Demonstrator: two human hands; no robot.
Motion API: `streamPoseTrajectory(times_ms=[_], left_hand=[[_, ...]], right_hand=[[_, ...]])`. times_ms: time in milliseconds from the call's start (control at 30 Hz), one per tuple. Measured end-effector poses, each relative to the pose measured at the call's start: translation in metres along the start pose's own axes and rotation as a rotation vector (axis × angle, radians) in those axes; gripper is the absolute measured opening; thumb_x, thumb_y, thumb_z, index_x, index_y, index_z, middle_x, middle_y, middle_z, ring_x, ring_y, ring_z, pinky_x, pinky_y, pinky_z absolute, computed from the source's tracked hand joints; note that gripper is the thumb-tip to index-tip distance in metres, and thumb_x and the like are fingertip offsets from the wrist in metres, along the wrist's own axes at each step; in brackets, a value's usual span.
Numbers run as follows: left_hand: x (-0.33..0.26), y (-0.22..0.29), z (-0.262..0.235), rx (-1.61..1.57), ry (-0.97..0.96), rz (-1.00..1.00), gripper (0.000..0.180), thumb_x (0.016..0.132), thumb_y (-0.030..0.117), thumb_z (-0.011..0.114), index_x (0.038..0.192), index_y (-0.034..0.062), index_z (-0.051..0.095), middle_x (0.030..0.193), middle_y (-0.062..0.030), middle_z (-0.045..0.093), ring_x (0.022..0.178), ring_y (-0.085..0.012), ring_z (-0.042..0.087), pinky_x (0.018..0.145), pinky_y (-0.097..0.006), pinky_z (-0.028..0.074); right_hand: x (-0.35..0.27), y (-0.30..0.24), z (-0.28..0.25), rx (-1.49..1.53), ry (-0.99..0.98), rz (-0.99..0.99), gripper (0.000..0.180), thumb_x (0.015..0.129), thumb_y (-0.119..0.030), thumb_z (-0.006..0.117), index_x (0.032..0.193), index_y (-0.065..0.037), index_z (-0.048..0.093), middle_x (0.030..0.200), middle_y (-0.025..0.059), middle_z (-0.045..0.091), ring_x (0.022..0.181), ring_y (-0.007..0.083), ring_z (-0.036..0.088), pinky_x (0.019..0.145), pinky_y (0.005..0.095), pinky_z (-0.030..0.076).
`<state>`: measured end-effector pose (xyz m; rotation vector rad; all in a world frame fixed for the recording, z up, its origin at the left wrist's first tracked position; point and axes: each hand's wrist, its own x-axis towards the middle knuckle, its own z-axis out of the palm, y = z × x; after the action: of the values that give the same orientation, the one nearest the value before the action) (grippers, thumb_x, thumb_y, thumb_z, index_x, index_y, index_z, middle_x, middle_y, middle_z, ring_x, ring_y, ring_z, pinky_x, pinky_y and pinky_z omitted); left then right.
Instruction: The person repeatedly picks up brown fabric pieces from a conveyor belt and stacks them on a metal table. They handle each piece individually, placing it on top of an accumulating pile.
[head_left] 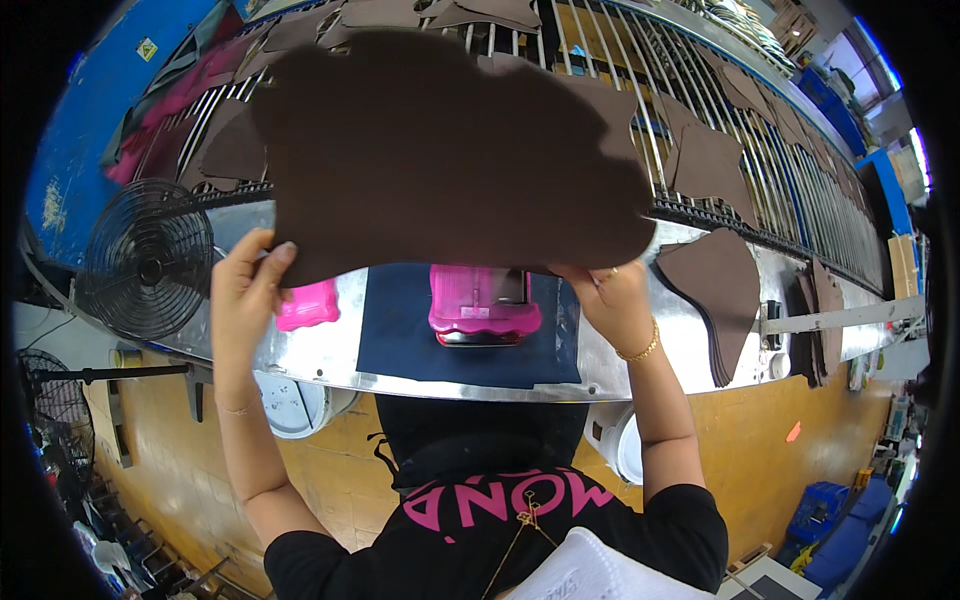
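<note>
Both my hands hold up a large dark brown cut piece of leather-like sheet (440, 165) with a wavy outline. My left hand (248, 275) pinches its lower left corner, thumb on the near face. At its lower right edge, my right hand (612, 300) is closed on the sheet, with the fingers partly hidden behind it. Below it on the metal table lies a dark blue sheet (395, 330). A glossy pink device or case (484, 305) sits on that sheet, its far part covered by the brown piece. Beside my left hand is a smaller pink object (308, 306).
Stacked brown pieces (718, 295) lie on the metal table at right, near a metal bar (850, 316). Beyond runs a conveyor of metal rods (800, 165) carrying more brown pieces (710, 160). A black fan (150, 262) stands at left. White buckets (300, 405) are under the table.
</note>
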<state>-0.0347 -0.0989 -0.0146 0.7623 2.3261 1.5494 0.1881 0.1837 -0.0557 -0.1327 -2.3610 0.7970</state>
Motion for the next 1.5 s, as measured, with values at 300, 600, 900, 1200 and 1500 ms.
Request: streamPoseTrajectory(times_ms=[300, 600, 900, 1200, 1500], left_hand=[[0.013, 0.031, 0.09, 0.234, -0.336, 0.296, 0.01, 0.082, 0.003, 0.065, 0.091, -0.0008, 0.064, 0.074, -0.0072, 0.057, 0.051, -0.0182, 0.055, 0.048, -0.028, 0.042], [0.018, 0.055, 0.172, 0.39, -0.531, 0.796, 0.01, 0.073, 0.013, 0.073, 0.08, 0.0083, 0.069, 0.081, -0.0056, 0.054, 0.068, -0.0255, 0.059, 0.058, -0.035, 0.047], [0.099, 0.15, 0.244, 0.078, -0.227, 1.199, 0.009, 0.075, -0.005, 0.064, 0.083, -0.0032, 0.063, 0.089, -0.0108, 0.054, 0.081, -0.0257, 0.062, 0.072, -0.033, 0.051], [0.125, 0.221, 0.287, 0.541, 0.017, 1.658, 0.01, 0.074, 0.007, 0.062, 0.084, 0.0064, 0.067, 0.103, -0.0092, 0.052, 0.101, -0.0263, 0.052, 0.089, -0.039, 0.042], [0.117, 0.22, 0.258, 0.363, -0.023, 1.503, 0.033, 0.076, 0.019, 0.072, 0.108, 0.0161, 0.067, 0.132, -0.0092, 0.046, 0.119, -0.0282, 0.047, 0.097, -0.041, 0.04]], right_hand=[[-0.112, 0.055, -0.036, 0.082, 0.165, 0.396, 0.012, 0.081, 0.003, 0.067, 0.091, -0.002, 0.069, 0.083, 0.0071, 0.07, 0.072, 0.0148, 0.063, 0.067, 0.0264, 0.048], [-0.168, 0.056, -0.132, 0.136, 0.557, 0.542, 0.008, 0.09, 0.001, 0.058, 0.097, 0.001, 0.061, 0.08, -0.0019, 0.058, 0.073, 0.0053, 0.049, 0.068, 0.0187, 0.041], [-0.129, 0.07, -0.163, 0.174, 0.82, 0.48, 0.041, 0.091, -0.005, 0.059, 0.13, -0.002, 0.045, 0.101, 0.0053, 0.061, 0.089, 0.0104, 0.055, 0.077, 0.0224, 0.044], [-0.06, 0.071, -0.152, -0.718, 0.389, 0.368, 0.031, 0.08, -0.017, 0.071, 0.108, -0.004, 0.063, 0.1, 0.0143, 0.064, 0.092, 0.0269, 0.061, 0.076, 0.037, 0.048], [-0.042, 0.154, -0.078, 0.762, 0.57, 0.836, 0.016, 0.096, -0.016, 0.052, 0.104, -0.003, 0.054, 0.08, 0.0083, 0.061, 0.058, 0.014, 0.064, 0.05, 0.0284, 0.054]])
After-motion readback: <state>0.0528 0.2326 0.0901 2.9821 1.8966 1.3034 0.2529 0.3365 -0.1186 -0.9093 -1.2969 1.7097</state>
